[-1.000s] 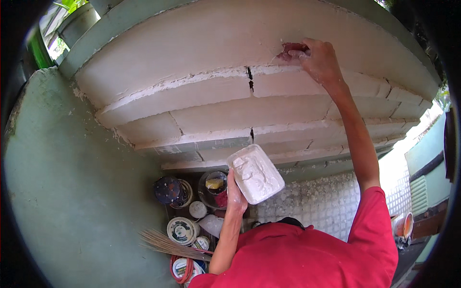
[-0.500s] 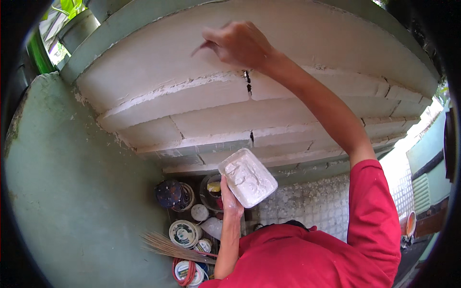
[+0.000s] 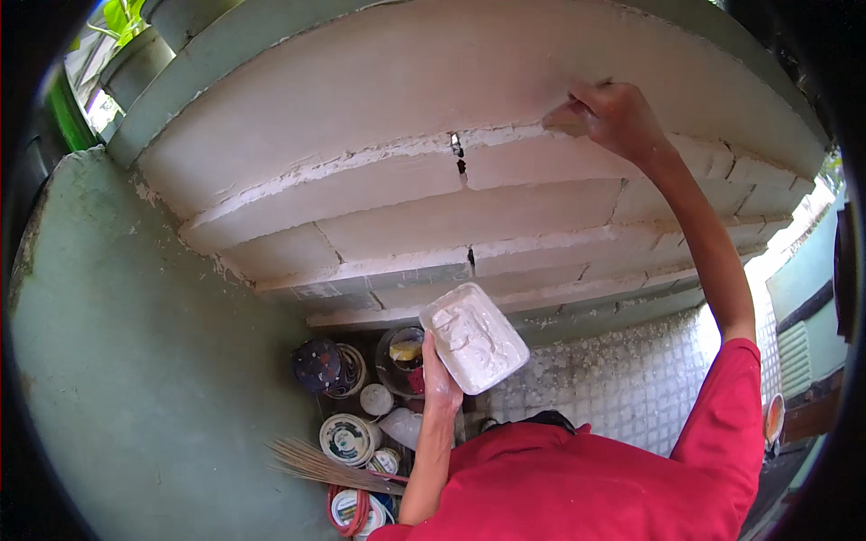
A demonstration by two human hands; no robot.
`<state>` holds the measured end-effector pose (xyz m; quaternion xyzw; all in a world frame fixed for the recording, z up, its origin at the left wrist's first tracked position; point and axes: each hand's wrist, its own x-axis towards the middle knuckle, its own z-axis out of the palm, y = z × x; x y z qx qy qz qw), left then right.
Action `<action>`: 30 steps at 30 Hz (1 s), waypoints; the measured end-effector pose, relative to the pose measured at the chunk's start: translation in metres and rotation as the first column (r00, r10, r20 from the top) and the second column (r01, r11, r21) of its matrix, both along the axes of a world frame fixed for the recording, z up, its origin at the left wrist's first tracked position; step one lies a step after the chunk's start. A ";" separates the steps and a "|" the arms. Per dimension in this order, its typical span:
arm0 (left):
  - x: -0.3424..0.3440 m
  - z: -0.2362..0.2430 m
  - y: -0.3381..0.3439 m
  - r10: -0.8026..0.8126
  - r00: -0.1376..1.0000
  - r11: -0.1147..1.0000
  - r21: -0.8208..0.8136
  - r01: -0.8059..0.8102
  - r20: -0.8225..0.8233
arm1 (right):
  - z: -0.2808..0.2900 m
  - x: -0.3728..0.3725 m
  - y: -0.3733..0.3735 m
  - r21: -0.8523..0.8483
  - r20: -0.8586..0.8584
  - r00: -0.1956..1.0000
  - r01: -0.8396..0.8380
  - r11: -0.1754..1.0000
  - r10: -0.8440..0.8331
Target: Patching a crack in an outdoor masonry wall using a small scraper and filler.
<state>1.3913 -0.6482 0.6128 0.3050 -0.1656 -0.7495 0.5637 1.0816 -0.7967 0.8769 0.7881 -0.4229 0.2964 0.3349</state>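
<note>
My left hand [image 3: 440, 383] is closed around the side of a white rectangular tub [image 3: 521, 359], tilted so that its inside faces up. Thick white filler paste [image 3: 474, 334] with ridges and smears fills it. Up at the right, my right hand [image 3: 624, 119] grips a putty knife [image 3: 566, 119]; its handle is mostly hidden in the fist. The flat blade lies at or just above a rough mortar seam of the block wall [image 3: 379, 117]; contact is hard to tell. A dark gap [image 3: 461, 167] breaks the wall left of the blade.
A green side wall [image 3: 153, 343] rises on the left. Below stand several paint buckets [image 3: 350, 439], a dark-lidded can [image 3: 317, 364] and a bundle of thin sticks [image 3: 329, 466]. Tiled, paint-spotted floor [image 3: 613, 370] stretches right. Plant pots [image 3: 135, 63] sit at the upper left.
My right hand with the putty knife has swung right and somewhat down along the wall. The tub in my left hand has shifted slightly right and down.
</note>
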 end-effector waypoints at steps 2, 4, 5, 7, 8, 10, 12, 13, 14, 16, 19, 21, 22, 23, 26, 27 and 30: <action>0.003 -0.002 0.003 0.010 1.000 1.000 -0.011 -0.010 -0.008 | 0.004 0.013 -0.014 -0.083 0.001 0.986 -0.166 0.983 0.167; 0.005 0.004 0.006 0.032 0.999 0.999 -0.003 -0.032 0.002 | 0.012 0.031 -0.023 -0.148 -0.071 0.973 -0.230 0.962 0.221; 0.005 0.006 0.008 0.050 0.999 0.999 0.005 -0.050 0.014 | 0.017 0.042 -0.026 -0.207 -0.145 0.953 -0.292 0.934 0.265; 0.007 0.008 0.013 0.082 0.996 0.997 0.011 -0.083 0.026 | 0.027 0.076 -0.035 -0.226 -0.169 0.950 -0.298 0.927 0.265; 0.009 0.008 0.013 0.108 0.993 0.994 0.013 -0.109 0.038 | 0.030 0.095 -0.039 -0.240 -0.165 0.946 -0.314 0.919 0.280; 0.011 0.008 0.014 0.101 0.995 0.995 -0.003 -0.101 0.023 | 0.037 0.132 -0.050 -0.283 -0.180 0.943 -0.322 0.903 0.280; 0.010 0.011 0.014 0.075 0.997 0.997 -0.025 -0.076 -0.009 | 0.043 0.157 -0.052 -0.316 -0.183 0.951 -0.298 0.901 0.251; 0.009 0.010 0.015 0.059 0.998 0.998 -0.031 -0.059 -0.004 | 0.041 0.165 -0.050 -0.313 -0.165 0.953 -0.296 0.902 0.256; 0.008 0.008 0.013 0.066 0.998 0.997 -0.028 -0.066 0.000 | 0.038 0.159 -0.045 -0.319 -0.161 0.958 -0.278 0.906 0.238; 0.007 0.004 0.011 0.052 0.999 0.998 -0.040 -0.052 0.003 | 0.031 0.147 -0.034 -0.248 -0.064 0.944 -0.330 0.911 0.325; 0.009 0.002 0.010 0.042 0.999 0.999 -0.028 -0.042 -0.006 | 0.013 0.102 -0.001 -0.335 0.063 0.931 -0.319 0.886 0.359; 0.010 0.002 0.009 0.046 0.999 0.999 -0.022 -0.046 0.008 | -0.001 0.056 0.018 -0.287 0.138 0.955 -0.215 0.933 0.263; 0.008 0.003 0.008 0.047 0.999 0.999 -0.019 -0.046 0.018 | -0.008 0.030 0.025 -0.282 0.147 0.967 -0.161 0.946 0.209; 0.006 0.005 0.007 0.040 0.999 0.999 -0.017 -0.039 0.018 | -0.015 0.003 0.030 -0.276 0.154 0.976 -0.104 0.955 0.151; 0.000 0.011 0.005 0.008 1.000 1.000 -0.019 -0.008 0.017 | -0.037 -0.047 0.033 -0.218 0.139 0.980 -0.106 0.970 0.139; -0.003 0.011 0.004 0.006 1.000 1.000 -0.006 -0.006 0.023 | -0.044 -0.057 0.029 -0.195 0.139 0.986 -0.059 0.979 0.087; -0.006 0.014 0.001 0.011 0.999 1.000 0.011 -0.011 0.051 | -0.057 -0.064 0.019 -0.160 0.140 0.989 -0.023 0.987 0.046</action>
